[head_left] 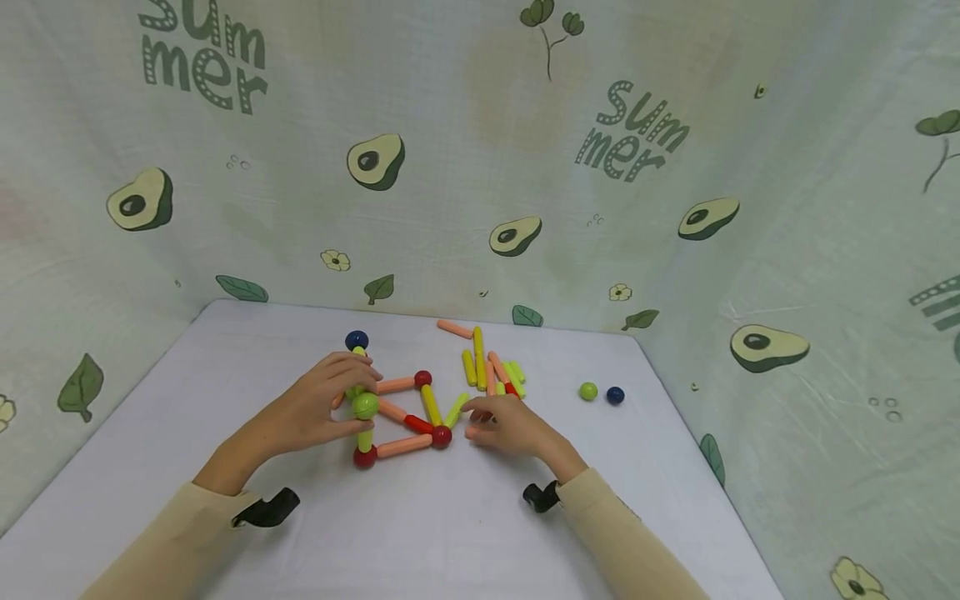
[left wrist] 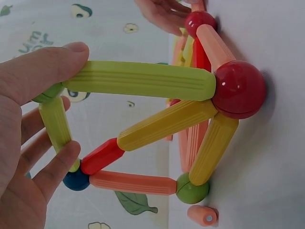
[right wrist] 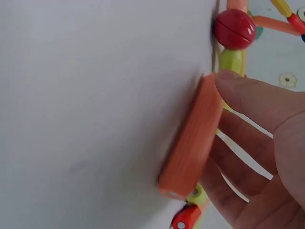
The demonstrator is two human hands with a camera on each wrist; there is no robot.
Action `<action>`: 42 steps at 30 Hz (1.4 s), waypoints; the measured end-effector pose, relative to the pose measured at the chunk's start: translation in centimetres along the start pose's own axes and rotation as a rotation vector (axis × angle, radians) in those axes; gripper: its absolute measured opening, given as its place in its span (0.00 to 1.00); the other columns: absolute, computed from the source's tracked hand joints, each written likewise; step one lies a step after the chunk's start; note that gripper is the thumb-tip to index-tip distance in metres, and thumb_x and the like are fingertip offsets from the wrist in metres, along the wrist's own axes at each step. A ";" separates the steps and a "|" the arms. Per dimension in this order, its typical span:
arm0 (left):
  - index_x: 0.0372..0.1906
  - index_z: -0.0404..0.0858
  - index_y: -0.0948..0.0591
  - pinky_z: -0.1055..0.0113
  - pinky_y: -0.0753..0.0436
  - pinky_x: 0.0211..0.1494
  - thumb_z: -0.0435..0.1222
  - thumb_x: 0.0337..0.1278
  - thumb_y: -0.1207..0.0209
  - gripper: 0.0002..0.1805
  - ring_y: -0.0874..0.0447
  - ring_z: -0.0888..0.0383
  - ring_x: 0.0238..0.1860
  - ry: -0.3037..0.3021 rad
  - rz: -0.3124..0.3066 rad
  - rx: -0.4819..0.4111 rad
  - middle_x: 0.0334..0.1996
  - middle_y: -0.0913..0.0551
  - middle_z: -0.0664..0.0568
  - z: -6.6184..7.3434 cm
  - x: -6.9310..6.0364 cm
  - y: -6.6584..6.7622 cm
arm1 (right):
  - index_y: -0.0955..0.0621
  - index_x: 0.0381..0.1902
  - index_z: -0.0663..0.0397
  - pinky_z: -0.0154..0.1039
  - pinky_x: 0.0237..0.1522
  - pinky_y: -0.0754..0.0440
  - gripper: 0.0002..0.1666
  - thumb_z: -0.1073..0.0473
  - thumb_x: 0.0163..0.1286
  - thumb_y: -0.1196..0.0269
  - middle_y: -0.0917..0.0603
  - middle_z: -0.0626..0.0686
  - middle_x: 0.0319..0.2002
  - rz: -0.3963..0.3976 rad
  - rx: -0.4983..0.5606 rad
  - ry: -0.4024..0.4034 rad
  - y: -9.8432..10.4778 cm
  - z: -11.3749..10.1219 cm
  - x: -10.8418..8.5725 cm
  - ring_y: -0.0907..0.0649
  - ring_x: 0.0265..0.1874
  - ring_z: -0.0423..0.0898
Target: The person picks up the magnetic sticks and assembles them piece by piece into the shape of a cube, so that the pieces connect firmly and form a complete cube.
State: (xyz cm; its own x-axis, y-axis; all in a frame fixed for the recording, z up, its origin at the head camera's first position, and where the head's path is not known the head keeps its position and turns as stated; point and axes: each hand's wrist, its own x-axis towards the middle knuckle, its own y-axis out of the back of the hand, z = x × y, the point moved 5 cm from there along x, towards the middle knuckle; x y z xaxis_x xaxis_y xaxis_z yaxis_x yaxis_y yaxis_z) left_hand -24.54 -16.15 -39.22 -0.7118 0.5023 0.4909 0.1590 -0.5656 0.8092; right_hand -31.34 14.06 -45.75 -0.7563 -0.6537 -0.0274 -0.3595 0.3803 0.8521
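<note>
A frame of magnetic rods and balls stands on the table. My left hand (head_left: 318, 408) grips its raised top corner: the thumb lies by the green ball (head_left: 365, 406) and an end of the light green rod (left wrist: 143, 80). Its other fingers reach along a second light green rod (left wrist: 56, 124) towards a dark blue ball (left wrist: 76, 181). Low down are red balls (head_left: 442, 436) joined by salmon rods (head_left: 405, 447) and a yellow rod (head_left: 431, 405). To the frame's right, my right hand (head_left: 513, 427) pinches a salmon rod (right wrist: 193, 143) close to the tabletop, with its fingers partly hidden.
Loose yellow rods (head_left: 479, 354), salmon rods (head_left: 454, 328) and light green rods (head_left: 516, 370) lie behind the right hand. Farther right sit a loose green ball (head_left: 588, 391) and a dark blue ball (head_left: 615, 396). A printed cloth (head_left: 450, 192) hangs behind the white table (head_left: 465, 542).
</note>
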 end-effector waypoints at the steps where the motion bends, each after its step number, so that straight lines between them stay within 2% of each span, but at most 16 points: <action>1: 0.52 0.46 0.16 0.43 0.18 0.65 0.37 0.45 0.16 0.28 0.26 0.47 0.69 0.001 -0.001 0.000 0.59 0.16 0.54 0.0 0.0 0.0 | 0.16 0.64 0.51 0.45 0.56 0.15 0.21 0.56 0.76 0.31 0.12 0.49 0.50 -0.009 0.001 -0.008 0.4 0.2 -0.1 0.15 0.49 0.45; 6: 0.53 0.46 0.16 0.43 0.18 0.65 0.37 0.46 0.16 0.28 0.26 0.47 0.70 0.002 -0.004 0.000 0.60 0.17 0.54 -0.1 0.1 0.0 | 0.14 0.61 0.53 0.46 0.54 0.15 0.16 0.61 0.80 0.37 0.12 0.49 0.48 0.008 -0.003 -0.046 2.1 1.0 -0.5 0.16 0.47 0.45; 11: 0.54 0.46 0.16 0.43 0.18 0.65 0.38 0.45 0.16 0.29 0.27 0.47 0.70 0.002 -0.003 0.005 0.60 0.17 0.53 -0.1 0.0 -0.1 | 0.12 0.59 0.52 0.41 0.49 0.15 0.15 0.60 0.76 0.32 0.12 0.46 0.46 -0.032 -0.013 -0.060 1.9 1.5 -0.6 0.18 0.44 0.43; 15: 0.54 0.45 0.16 0.44 0.18 0.66 0.39 0.44 0.15 0.30 0.27 0.47 0.70 -0.006 0.000 0.015 0.60 0.17 0.53 -0.1 0.1 -0.2 | 0.10 0.53 0.50 0.36 0.45 0.17 0.13 0.59 0.73 0.28 0.13 0.43 0.42 -0.066 -0.072 -0.031 1.1 1.6 -0.6 0.19 0.39 0.41; 18: 0.54 0.46 0.16 0.45 0.18 0.66 0.40 0.43 0.15 0.30 0.27 0.49 0.70 -0.010 0.000 0.017 0.60 0.17 0.54 -0.2 0.1 -0.2 | 0.09 0.49 0.50 0.34 0.42 0.18 0.09 0.60 0.73 0.28 0.13 0.43 0.39 -0.025 -0.125 0.024 1.1 1.1 -0.6 0.20 0.36 0.40; 21: 0.54 0.46 0.16 0.45 0.18 0.66 0.41 0.43 0.15 0.30 0.27 0.49 0.69 -0.011 0.001 0.017 0.60 0.17 0.54 -0.1 0.1 -0.2 | 0.10 0.49 0.50 0.34 0.43 0.18 0.08 0.59 0.75 0.30 0.12 0.44 0.41 0.040 -0.151 0.094 1.5 -0.5 -0.6 0.20 0.36 0.39; 26: 0.53 0.46 0.15 0.44 0.18 0.65 0.40 0.44 0.15 0.29 0.26 0.48 0.69 -0.018 0.012 0.011 0.59 0.16 0.54 -0.1 0.0 -0.1 | 0.11 0.54 0.50 0.38 0.47 0.16 0.13 0.58 0.74 0.29 0.11 0.47 0.46 0.124 -0.126 0.188 3.0 -5.3 -0.3 0.18 0.41 0.42; 32: 0.53 0.45 0.15 0.42 0.18 0.65 0.38 0.45 0.16 0.28 0.25 0.48 0.68 -0.036 0.028 0.016 0.58 0.16 0.54 0.0 0.0 0.0 | 0.10 0.55 0.51 0.31 0.45 0.17 0.17 0.58 0.69 0.26 0.11 0.46 0.44 0.230 -0.132 0.326 3.6 -10.2 0.7 0.17 0.41 0.41; 36: 0.53 0.45 0.16 0.43 0.18 0.64 0.38 0.44 0.16 0.28 0.25 0.49 0.68 -0.046 0.034 0.025 0.58 0.16 0.55 0.1 0.0 0.0 | 0.10 0.55 0.52 0.28 0.47 0.18 0.17 0.59 0.68 0.25 0.11 0.48 0.44 0.265 -0.178 0.381 3.2 -11.8 1.4 0.16 0.43 0.43; 42: 0.52 0.43 0.16 0.44 0.18 0.65 0.38 0.44 0.16 0.28 0.25 0.49 0.68 -0.058 0.036 0.021 0.57 0.16 0.55 0.2 0.1 0.0 | 0.09 0.52 0.52 0.27 0.45 0.20 0.16 0.59 0.67 0.23 0.12 0.47 0.41 0.288 -0.203 0.418 2.7 -12.9 1.9 0.18 0.42 0.43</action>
State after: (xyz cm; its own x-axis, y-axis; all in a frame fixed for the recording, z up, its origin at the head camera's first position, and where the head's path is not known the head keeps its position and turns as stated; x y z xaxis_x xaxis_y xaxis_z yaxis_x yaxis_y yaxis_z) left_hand -24.45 -15.97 -39.15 -0.6644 0.5191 0.5376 0.1989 -0.5705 0.7968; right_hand -26.72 5.40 -36.79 -0.5117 -0.7622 0.3966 -0.0263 0.4753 0.8795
